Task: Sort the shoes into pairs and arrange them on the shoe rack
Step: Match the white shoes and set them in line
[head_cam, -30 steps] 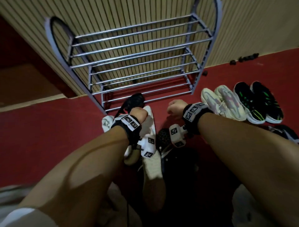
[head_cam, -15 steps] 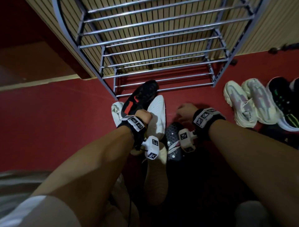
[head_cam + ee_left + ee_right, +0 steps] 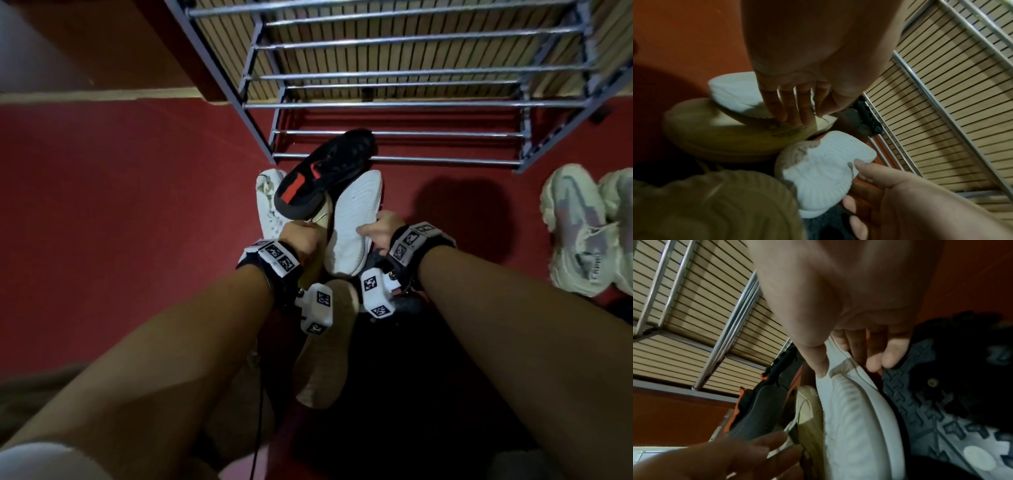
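Note:
A heap of mixed shoes lies on the red floor in front of the metal shoe rack (image 3: 394, 102). A black shoe with a red stripe (image 3: 322, 171) tops the heap, its toe against the lowest bar. My left hand (image 3: 301, 234) grips the collar of a cream shoe (image 3: 725, 129) beneath it, fingers (image 3: 789, 112) curled over the edge. My right hand (image 3: 376, 229) grips a white shoe (image 3: 352, 219) lying sole up, thumb on the sole and fingers (image 3: 879, 360) round its side. Another white shoe (image 3: 269, 198) lies at the heap's left.
A black shoe with a grey tread (image 3: 941, 402) lies under my right hand. A pair of chunky cream sneakers (image 3: 575, 233) stands on the floor right of the rack. A beige sole (image 3: 325, 359) shows between my forearms. A slatted wall backs the rack.
My right hand has moved left from the floor and taken hold of the white sole-up shoe. My left hand stays on the cream shoe. The view has dropped closer to the heap.

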`<action>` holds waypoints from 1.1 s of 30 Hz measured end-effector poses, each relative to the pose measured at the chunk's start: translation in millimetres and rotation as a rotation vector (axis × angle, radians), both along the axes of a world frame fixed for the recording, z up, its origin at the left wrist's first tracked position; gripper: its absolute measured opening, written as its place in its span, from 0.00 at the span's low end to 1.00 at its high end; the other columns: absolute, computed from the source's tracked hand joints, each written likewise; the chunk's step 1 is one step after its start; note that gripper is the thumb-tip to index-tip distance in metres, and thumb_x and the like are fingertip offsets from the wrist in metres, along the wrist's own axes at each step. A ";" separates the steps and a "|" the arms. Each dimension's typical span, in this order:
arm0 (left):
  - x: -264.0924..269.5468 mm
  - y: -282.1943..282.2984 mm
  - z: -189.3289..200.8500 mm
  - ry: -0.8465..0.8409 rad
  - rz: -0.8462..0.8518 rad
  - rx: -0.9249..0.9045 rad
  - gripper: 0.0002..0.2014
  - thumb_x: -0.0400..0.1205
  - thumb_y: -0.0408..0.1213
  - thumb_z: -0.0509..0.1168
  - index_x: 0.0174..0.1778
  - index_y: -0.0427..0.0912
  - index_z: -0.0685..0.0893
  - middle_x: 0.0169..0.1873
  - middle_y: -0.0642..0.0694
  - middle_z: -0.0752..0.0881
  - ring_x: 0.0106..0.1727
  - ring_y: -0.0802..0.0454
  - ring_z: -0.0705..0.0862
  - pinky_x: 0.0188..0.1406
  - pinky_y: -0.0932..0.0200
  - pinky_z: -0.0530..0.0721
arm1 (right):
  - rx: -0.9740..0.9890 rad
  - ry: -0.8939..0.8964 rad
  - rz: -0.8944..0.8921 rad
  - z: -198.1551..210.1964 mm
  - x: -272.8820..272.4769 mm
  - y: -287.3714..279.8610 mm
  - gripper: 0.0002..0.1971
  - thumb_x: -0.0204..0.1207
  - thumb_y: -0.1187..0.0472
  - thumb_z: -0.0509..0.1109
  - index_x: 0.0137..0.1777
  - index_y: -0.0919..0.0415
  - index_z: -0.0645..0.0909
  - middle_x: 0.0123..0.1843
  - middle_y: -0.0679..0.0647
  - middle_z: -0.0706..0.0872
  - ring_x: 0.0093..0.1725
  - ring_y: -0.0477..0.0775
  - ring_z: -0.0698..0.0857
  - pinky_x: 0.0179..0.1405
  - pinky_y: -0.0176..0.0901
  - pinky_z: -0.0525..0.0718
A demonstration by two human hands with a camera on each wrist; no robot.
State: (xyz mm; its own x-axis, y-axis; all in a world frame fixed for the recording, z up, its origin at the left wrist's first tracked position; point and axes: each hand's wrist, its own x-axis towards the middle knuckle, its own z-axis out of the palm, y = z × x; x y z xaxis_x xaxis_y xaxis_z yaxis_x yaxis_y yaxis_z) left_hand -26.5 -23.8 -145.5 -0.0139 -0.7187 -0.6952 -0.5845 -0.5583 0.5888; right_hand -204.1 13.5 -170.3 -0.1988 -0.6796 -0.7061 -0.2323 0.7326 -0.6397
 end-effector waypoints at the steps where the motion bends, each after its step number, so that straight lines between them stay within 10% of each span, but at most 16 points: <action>1: 4.9 1.7 -2.2 -0.012 0.013 0.002 0.12 0.79 0.31 0.64 0.32 0.50 0.77 0.32 0.49 0.80 0.43 0.44 0.80 0.47 0.52 0.81 | 0.013 0.012 0.011 -1.6 2.0 0.0 0.17 0.66 0.51 0.78 0.44 0.65 0.83 0.39 0.56 0.86 0.43 0.61 0.86 0.39 0.48 0.85; 5: 13.4 4.6 -1.2 -0.024 0.007 0.019 0.12 0.81 0.31 0.62 0.32 0.49 0.77 0.31 0.47 0.79 0.41 0.44 0.80 0.44 0.53 0.81 | 0.055 0.110 0.056 -9.2 7.7 -1.3 0.26 0.53 0.38 0.76 0.37 0.62 0.82 0.35 0.57 0.88 0.38 0.61 0.89 0.40 0.51 0.90; 10: 3.8 7.9 16.0 -0.029 -0.093 0.044 0.11 0.74 0.27 0.61 0.26 0.41 0.77 0.23 0.43 0.77 0.24 0.47 0.74 0.25 0.60 0.72 | 0.101 0.049 0.033 16.0 17.0 -1.4 0.22 0.54 0.50 0.78 0.38 0.65 0.76 0.37 0.60 0.83 0.46 0.66 0.89 0.50 0.63 0.89; 14: -17.9 11.8 31.5 0.137 -0.142 0.025 0.09 0.79 0.29 0.63 0.36 0.46 0.76 0.34 0.45 0.79 0.33 0.49 0.78 0.34 0.58 0.79 | 0.016 0.076 -0.031 37.4 4.5 1.7 0.30 0.43 0.51 0.76 0.46 0.65 0.80 0.44 0.62 0.87 0.43 0.64 0.88 0.43 0.57 0.90; 18: -40.6 19.4 63.4 0.387 -0.154 0.118 0.03 0.78 0.35 0.64 0.43 0.42 0.83 0.33 0.43 0.80 0.29 0.49 0.77 0.32 0.57 0.76 | -0.176 0.138 0.046 76.8 -15.1 8.3 0.32 0.52 0.52 0.81 0.56 0.68 0.82 0.51 0.59 0.88 0.51 0.61 0.88 0.42 0.49 0.85; 22: -55.6 23.5 79.3 0.529 -0.123 0.160 0.20 0.74 0.47 0.68 0.61 0.45 0.81 0.36 0.46 0.81 0.27 0.53 0.80 0.30 0.61 0.77 | -0.348 0.149 0.135 111.1 -17.8 23.4 0.22 0.63 0.65 0.81 0.54 0.62 0.75 0.43 0.53 0.83 0.41 0.52 0.82 0.43 0.48 0.82; 25: -58.5 26.8 85.6 0.629 -0.024 0.123 0.11 0.81 0.37 0.66 0.56 0.36 0.80 0.25 0.45 0.83 0.20 0.52 0.82 0.19 0.64 0.78 | -0.360 0.030 0.207 123.6 -10.1 33.0 0.13 0.69 0.76 0.71 0.48 0.60 0.78 0.32 0.51 0.79 0.30 0.47 0.78 0.32 0.39 0.78; 27: -52.6 28.0 84.8 0.663 0.025 0.095 0.12 0.83 0.28 0.64 0.63 0.33 0.79 0.39 0.37 0.89 0.35 0.43 0.89 0.34 0.51 0.89 | -0.333 -0.068 0.211 130.6 -5.9 38.5 0.13 0.70 0.77 0.69 0.49 0.60 0.82 0.31 0.52 0.79 0.30 0.48 0.79 0.34 0.41 0.82; 29: -45.3 29.2 85.0 0.650 0.020 0.078 0.18 0.80 0.24 0.65 0.66 0.37 0.79 0.52 0.34 0.88 0.52 0.34 0.87 0.55 0.39 0.85 | -0.310 -0.148 0.115 134.9 -5.1 40.2 0.12 0.72 0.77 0.69 0.51 0.63 0.83 0.35 0.58 0.81 0.34 0.51 0.81 0.36 0.44 0.83; 33: -31.8 29.1 91.4 0.607 0.079 0.089 0.15 0.81 0.23 0.60 0.63 0.37 0.81 0.51 0.38 0.89 0.45 0.42 0.88 0.41 0.51 0.86 | -0.352 -0.106 -0.236 131.3 -13.6 34.4 0.13 0.75 0.73 0.68 0.59 0.66 0.79 0.35 0.58 0.79 0.27 0.50 0.76 0.17 0.35 0.74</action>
State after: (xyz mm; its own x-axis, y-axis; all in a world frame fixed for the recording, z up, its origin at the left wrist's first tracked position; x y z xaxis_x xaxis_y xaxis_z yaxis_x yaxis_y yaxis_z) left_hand -58.4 5.3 -54.0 -0.3750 -0.6731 -0.6374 -0.1151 -0.6484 0.7525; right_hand -217.7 47.9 -39.1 -0.3164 -0.8271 -0.4646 -0.0048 0.4912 -0.8710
